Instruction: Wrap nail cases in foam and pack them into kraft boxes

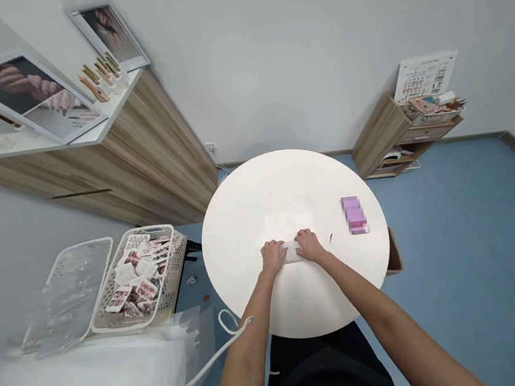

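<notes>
On the round white table [251, 218], both hands close round a small clear plastic box [292, 252]. My left hand [273, 257] grips its left end with the fingers curled. At the right end, my right hand [310, 244] has its fingers bent over the top. The box rests on the tabletop near the front middle. What is inside it is too small to make out.
A pink, blurred flat item [355, 215] lies on the table to the right. At the left, a white basket [140, 279] holds several nail-tip packs beside a clear tray [71, 290]. A wooden cabinet [142, 162] and a small shelf [399, 133] stand along the wall.
</notes>
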`<state>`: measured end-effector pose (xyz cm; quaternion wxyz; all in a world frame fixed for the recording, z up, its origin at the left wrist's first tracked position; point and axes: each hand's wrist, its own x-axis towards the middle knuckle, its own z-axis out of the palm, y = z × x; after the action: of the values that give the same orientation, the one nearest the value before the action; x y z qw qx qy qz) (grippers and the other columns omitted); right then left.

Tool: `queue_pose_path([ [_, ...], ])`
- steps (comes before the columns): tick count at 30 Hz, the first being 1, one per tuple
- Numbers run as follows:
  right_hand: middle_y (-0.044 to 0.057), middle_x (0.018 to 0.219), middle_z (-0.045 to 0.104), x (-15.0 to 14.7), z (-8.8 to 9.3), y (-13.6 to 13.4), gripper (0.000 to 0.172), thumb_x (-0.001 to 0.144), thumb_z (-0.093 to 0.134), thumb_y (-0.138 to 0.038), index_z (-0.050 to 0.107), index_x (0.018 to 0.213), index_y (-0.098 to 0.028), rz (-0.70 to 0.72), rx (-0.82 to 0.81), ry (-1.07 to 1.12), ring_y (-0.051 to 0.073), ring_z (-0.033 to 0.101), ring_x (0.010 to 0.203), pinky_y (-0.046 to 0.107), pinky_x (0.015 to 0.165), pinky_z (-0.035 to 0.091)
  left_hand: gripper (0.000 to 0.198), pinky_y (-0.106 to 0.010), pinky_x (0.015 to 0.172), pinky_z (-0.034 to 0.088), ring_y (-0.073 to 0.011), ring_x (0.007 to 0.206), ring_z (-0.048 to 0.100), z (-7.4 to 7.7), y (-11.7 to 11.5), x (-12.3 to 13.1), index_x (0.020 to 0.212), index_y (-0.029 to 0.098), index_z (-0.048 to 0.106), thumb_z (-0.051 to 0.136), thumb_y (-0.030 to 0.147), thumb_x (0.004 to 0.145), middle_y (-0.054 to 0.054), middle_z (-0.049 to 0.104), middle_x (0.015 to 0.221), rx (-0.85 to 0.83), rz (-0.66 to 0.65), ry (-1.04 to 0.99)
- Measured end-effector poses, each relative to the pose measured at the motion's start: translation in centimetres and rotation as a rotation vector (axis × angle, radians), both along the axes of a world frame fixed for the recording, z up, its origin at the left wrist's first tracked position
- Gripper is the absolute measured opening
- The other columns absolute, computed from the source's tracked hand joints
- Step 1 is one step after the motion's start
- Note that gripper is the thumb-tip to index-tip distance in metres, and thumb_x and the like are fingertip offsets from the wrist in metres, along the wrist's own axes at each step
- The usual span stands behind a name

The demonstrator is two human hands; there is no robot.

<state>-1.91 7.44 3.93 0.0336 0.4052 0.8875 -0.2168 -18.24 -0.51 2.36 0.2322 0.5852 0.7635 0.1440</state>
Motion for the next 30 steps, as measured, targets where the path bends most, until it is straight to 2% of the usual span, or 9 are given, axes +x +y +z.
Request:
queue_pose_path([
  [4, 0.011, 0.116, 0.056, 0.3, -0.7, -0.4, 0.030, 0.081, 0.058, -0.026, 0.059, 0.109, -0.017, -0.078, 0.044, 0.049, 0.027, 0.043, 0.112, 0.040, 0.097, 0.034, 0.029, -0.047, 0.098, 0.039, -0.0281, 0.111, 0.051, -0.4, -0.2, 0.7, 0.115, 0.027, 0.064, 0.054, 0.031, 0.089, -0.009, 0.059, 0.119, 0.107, 0.002, 0.131],
  [6, 0.012, 0.118, 0.055, 0.9, -1.0, -1.1, 0.034, 0.082, 0.058, -0.030, 0.056, 0.114, -0.016, -0.172, 0.090, 0.109, 0.028, 0.043, 0.112, 0.041, 0.098, 0.033, 0.034, -0.051, 0.104, 0.034, -0.0299, 0.120, 0.048, -0.3, -0.7, 1.0, 0.122, 0.024, 0.060, 0.052, 0.029, 0.090, -0.012, 0.055, 0.130, 0.183, -0.013, 0.206],
  [11, 0.017, 0.119, 0.053, 4.1, -2.5, -4.2, 0.049, 0.083, 0.057, -0.041, 0.047, 0.123, -0.013, -0.712, 0.119, 0.141, 0.032, 0.046, 0.110, 0.041, 0.087, 0.039, 0.047, -0.051, 0.116, 0.023, -0.0256, 0.140, 0.033, -0.2, -4.0, 2.7, 0.140, 0.021, 0.043, 0.040, 0.019, 0.093, -0.010, 0.040, 0.151, 0.293, -0.244, 0.276],
  [14, 0.017, 0.110, 0.056, 5.6, -4.0, -6.2, 0.044, 0.080, 0.060, -0.043, 0.052, 0.113, -0.014, -0.869, 0.123, 0.095, 0.033, 0.051, 0.102, 0.040, 0.079, 0.042, 0.059, -0.052, 0.118, 0.018, -0.0245, 0.146, 0.022, -0.6, -6.3, 4.4, 0.149, 0.022, 0.029, 0.039, 0.015, 0.090, -0.008, 0.028, 0.158, 0.272, -0.335, 0.269],
  [18, 0.014, 0.091, 0.059, 5.8, -5.1, -6.9, 0.017, 0.083, 0.054, -0.037, 0.058, 0.088, -0.021, -0.812, 0.131, 0.076, 0.031, 0.056, 0.088, 0.038, 0.068, 0.044, 0.069, -0.060, 0.117, 0.013, -0.0285, 0.148, 0.014, -1.2, -7.8, 6.5, 0.153, 0.024, 0.019, 0.040, 0.016, 0.088, -0.009, 0.019, 0.160, 0.198, -0.238, 0.198],
  [20, 0.014, 0.086, 0.059, 5.3, -4.8, -6.4, 0.014, 0.085, 0.048, -0.030, 0.059, 0.082, -0.021, -0.717, 0.106, 0.044, 0.030, 0.057, 0.082, 0.039, 0.068, 0.045, 0.070, -0.064, 0.116, 0.010, -0.0302, 0.148, 0.013, -1.4, -7.9, 7.0, 0.153, 0.025, 0.018, 0.041, 0.017, 0.088, -0.009, 0.019, 0.161, 0.184, -0.206, 0.143],
  [22, 0.013, 0.086, 0.061, 4.5, -3.9, -6.1, 0.018, 0.084, 0.043, -0.022, 0.060, 0.085, -0.020, -0.626, 0.095, 0.059, 0.028, 0.058, 0.082, 0.041, 0.072, 0.047, 0.069, -0.065, 0.116, 0.007, -0.0315, 0.148, 0.013, -1.4, -7.8, 7.3, 0.153, 0.025, 0.019, 0.042, 0.018, 0.088, -0.010, 0.019, 0.161, 0.180, -0.196, 0.108],
  [25, 0.011, 0.095, 0.062, 3.1, -2.2, -6.4, 0.021, 0.083, 0.041, -0.019, 0.059, 0.095, -0.020, -0.562, 0.086, 0.220, 0.026, 0.057, 0.093, 0.040, 0.083, 0.047, 0.069, -0.066, 0.115, 0.006, -0.0322, 0.148, 0.013, -1.2, -7.7, 7.3, 0.153, 0.022, 0.019, 0.042, 0.021, 0.088, -0.012, 0.019, 0.160, 0.168, -0.193, 0.079],
  [30, 0.009, 0.109, 0.062, 1.4, -0.9, -8.6, 0.031, 0.087, 0.039, -0.019, 0.056, 0.113, -0.021, -0.398, -0.029, 0.460, 0.025, 0.053, 0.112, 0.042, 0.094, 0.046, 0.065, -0.061, 0.117, 0.014, -0.0265, 0.148, 0.018, -1.5, -7.6, 6.2, 0.152, 0.021, 0.022, 0.034, 0.012, 0.088, -0.011, 0.026, 0.158, 0.143, -0.202, -0.066],
])
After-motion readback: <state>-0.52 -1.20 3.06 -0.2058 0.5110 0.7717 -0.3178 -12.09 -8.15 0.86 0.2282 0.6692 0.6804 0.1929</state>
